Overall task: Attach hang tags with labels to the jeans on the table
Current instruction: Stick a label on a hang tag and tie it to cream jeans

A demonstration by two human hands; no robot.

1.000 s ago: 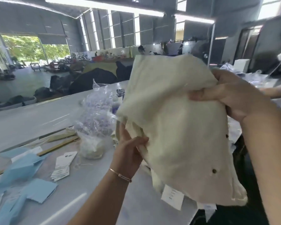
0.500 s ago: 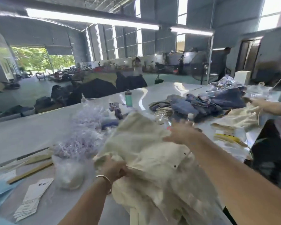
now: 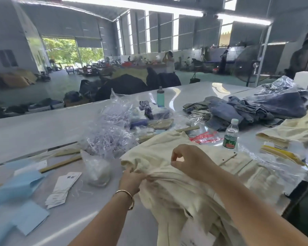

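**Fingers bunch cream jeans; tagging only partly done**

Head view: Fingers of the left hand [image 3: 131,179], low and centre in the frame, pinch a gathered fold of the cream jeans [image 3: 169,190]. Just right of it, the right hand [image 3: 188,163] hovers over the same cloth with thumb and forefinger curled into a small ring; whether they hold a thread or nothing is too small to tell. The jeans lie crumpled on the table [image 3: 43,128], running from frame centre to the bottom right corner, directly under both hands.

A white tag [image 3: 196,235] shows at the jeans' lower edge near the bottom of the frame, so this pair seems at least partly tagged. A stack of loose tags [image 3: 63,188] lies at lower left, well apart from the hands, untouched. A bag of plastic loops [image 3: 108,134] sits left of centre, just beyond the jeans.

More work looks left: blue jeans [image 3: 247,110] are heaped at upper right, and further cream ones [image 3: 290,130] lie at the right edge, no tags visible on either.
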